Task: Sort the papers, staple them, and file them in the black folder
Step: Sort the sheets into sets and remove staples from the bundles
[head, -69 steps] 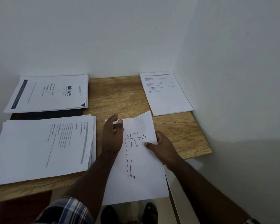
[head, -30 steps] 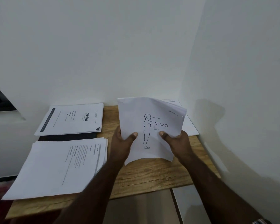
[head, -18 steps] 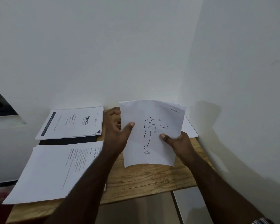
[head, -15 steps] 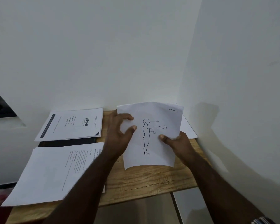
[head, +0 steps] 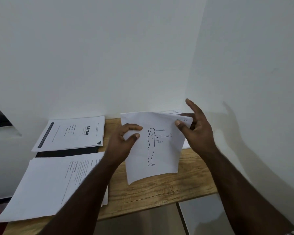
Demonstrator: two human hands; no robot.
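Sheet (head: 157, 150) now pinched by left hand (head: 120, 145); right hand (head: 196, 133) moved up to top corner, thumb pinching.

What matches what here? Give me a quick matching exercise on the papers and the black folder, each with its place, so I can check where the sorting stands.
Things:
1. figure-drawing sheet
2. blinkit stack
3. text-page stack
4. black folder

Places:
A. flat at the table's near left, hanging over the front edge
B. held up off the table, left hand pinching its left side, right hand at its top right corner
C. far left of the table, against the wall
D. mostly hidden, a dark strip showing between the two left stacks

Pairs: 1-B, 2-C, 3-A, 4-D
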